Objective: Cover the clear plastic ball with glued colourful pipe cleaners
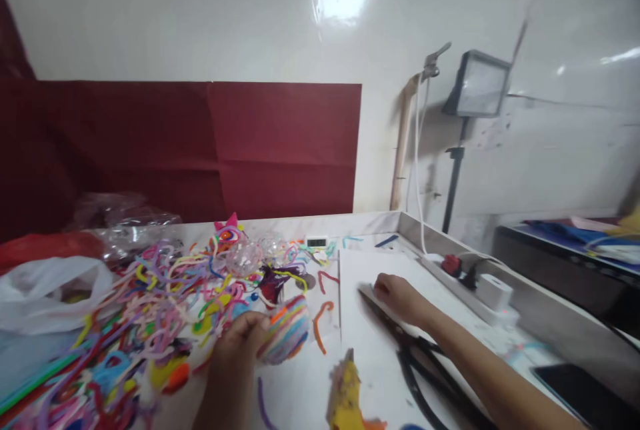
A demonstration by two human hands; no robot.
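My left hand [243, 343] grips a rounded piece covered in rainbow-striped pipe cleaners [287, 331], thumb along its near edge. My right hand [397, 297] is curled closed over the white board [363, 267]; whatever its fingertips hold, if anything, is hidden. Under the right forearm lies a pair of black-handled scissors [395, 330], its blades pointing away to the left. An orange pipe cleaner [320, 327] and a red one [323, 280] rest just right of the striped piece. Nearer to me is a yellow, dark-speckled piece [347, 393], somewhat blurred.
A heap of coloured pipe cleaners [155, 307] covers the left side, with a white plastic bag [55, 290] beside it. Along the back sits a small digital display [317, 242]. Right are a power strip [500, 317], a phone [585, 393] and a lamp on a stand [483, 87].
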